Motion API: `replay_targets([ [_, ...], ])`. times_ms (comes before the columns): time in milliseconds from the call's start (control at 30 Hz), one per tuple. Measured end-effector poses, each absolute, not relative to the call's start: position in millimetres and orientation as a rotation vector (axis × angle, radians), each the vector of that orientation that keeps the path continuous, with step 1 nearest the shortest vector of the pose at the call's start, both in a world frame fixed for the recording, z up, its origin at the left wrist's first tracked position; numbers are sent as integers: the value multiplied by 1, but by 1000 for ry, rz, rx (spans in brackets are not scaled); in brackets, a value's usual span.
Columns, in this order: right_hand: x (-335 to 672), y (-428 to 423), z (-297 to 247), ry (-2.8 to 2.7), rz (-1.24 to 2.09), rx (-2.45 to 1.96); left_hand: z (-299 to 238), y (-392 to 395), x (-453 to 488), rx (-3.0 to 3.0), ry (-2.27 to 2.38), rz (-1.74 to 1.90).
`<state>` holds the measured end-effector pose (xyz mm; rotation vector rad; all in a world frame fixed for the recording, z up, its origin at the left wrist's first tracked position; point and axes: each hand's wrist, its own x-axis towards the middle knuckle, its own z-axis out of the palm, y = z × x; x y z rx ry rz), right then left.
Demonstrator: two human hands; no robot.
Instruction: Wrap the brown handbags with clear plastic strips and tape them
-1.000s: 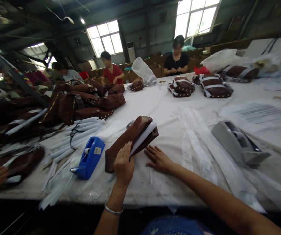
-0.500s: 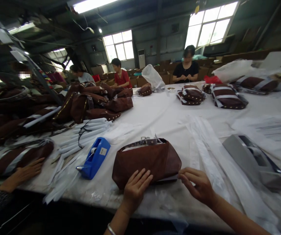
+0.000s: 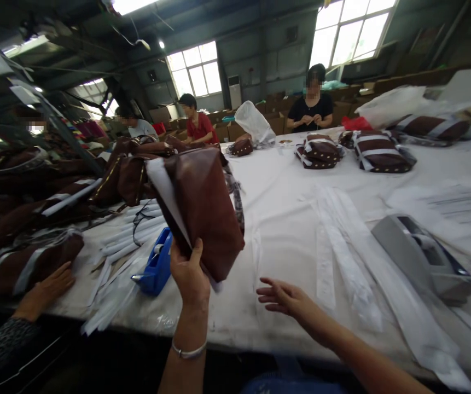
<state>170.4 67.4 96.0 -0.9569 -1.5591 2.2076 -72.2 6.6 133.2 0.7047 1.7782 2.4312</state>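
A brown leather handbag (image 3: 208, 202) is held up on end above the table by my left hand (image 3: 190, 273), which grips its lower edge with the thumb on the near face. A white sheet (image 3: 167, 194) shows along the bag's left side, and its plastic-wrapped strap (image 3: 237, 194) hangs on the right. Over the tabletop, to the right of the bag, my right hand (image 3: 278, 298) is open with fingers stretched out, touching nothing. Behind my left hand stands a blue tape dispenser (image 3: 156, 268), partly hidden by the bag.
At the left, a co-worker's hand (image 3: 50, 287) rests by a wrapped brown bag (image 3: 34, 265). Behind lie white rolls (image 3: 124, 243) and heaped brown bags (image 3: 128, 178). To the right are white strips (image 3: 354, 273) and a grey tape dispenser (image 3: 416, 257). People work across the table.
My left hand has lifted the handbag off the table and tipped it on end, moving it up and left. My right hand has left the bag's corner, shifted left and opened.
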Motion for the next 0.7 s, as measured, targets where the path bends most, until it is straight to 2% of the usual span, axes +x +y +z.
replay_targets([
  [100,149,44,96,-1244,2438,-713,130,4,-60,504,1440,2456],
  [167,138,37,105,-1111,2406,-568,117,1,-47,412,1330,2377],
  [267,130,40,115,-1066,2217,-622,97,-3,-26,342,1269,2283],
  [433,147,66,101,-1100,2045,-844,79,-7,8,174,1163,2211],
  [700,189,130,95,-1503,2166,-842,59,-23,59,-447,1077,2008],
])
